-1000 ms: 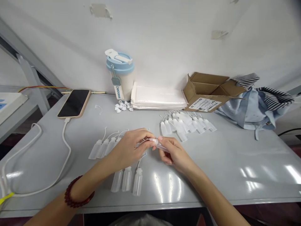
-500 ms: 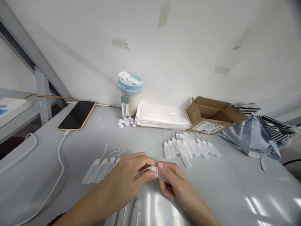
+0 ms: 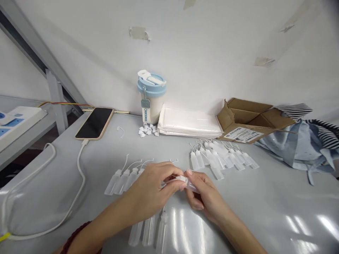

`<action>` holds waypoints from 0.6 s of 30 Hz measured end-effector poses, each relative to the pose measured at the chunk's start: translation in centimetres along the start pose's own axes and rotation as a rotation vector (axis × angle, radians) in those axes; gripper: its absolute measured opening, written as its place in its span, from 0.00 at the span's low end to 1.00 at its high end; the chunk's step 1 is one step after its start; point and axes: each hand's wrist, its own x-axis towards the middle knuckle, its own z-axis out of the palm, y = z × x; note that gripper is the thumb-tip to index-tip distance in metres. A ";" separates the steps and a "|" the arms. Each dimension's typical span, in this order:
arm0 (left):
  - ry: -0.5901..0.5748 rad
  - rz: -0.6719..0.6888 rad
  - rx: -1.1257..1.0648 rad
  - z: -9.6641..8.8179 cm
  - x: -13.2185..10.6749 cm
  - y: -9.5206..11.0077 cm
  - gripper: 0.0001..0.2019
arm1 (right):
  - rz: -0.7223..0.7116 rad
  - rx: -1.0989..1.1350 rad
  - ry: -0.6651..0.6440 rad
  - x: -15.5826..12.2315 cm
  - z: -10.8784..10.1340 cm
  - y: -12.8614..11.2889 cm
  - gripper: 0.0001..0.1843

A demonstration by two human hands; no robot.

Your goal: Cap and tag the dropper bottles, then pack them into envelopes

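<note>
Between my two hands is a small translucent squeeze bottle [image 3: 192,187], lying on its side above the table. My left hand [image 3: 156,185] pinches the white cap [image 3: 182,179] at its neck, and a thin strap runs back under the fingers. My right hand [image 3: 205,192] is closed around the bottle's body, thumb on top. A row of similar bottles with bent thin spouts or straps [image 3: 123,181] lies left of my left hand, partly hidden by it. Several more bottles [image 3: 149,229] lie below my wrists. A heap of finished-looking bottles [image 3: 219,157] lies beyond my right hand.
Along the wall stand a blue-lidded cup [image 3: 152,100], small white caps [image 3: 148,130], a stack of white packets [image 3: 189,121] and an open cardboard box [image 3: 246,123]. A blue cloth bag [image 3: 296,148] is at right. A phone [image 3: 95,123] with a white cable [image 3: 81,169] lies at left.
The camera view has shifted, so the table things appear farther right and higher. Both hands keep the same hold on the bottle and its cap.
</note>
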 end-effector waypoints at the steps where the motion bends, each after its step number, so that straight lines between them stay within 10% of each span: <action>1: -0.002 0.004 -0.013 0.0 0.0 0.0 0.07 | 0.009 0.023 -0.009 0.0 -0.1 0.1 0.27; 18: 0.037 -0.183 -0.054 0.1 0.1 0.1 0.10 | -0.113 -0.320 0.113 -0.4 0.1 -0.4 0.24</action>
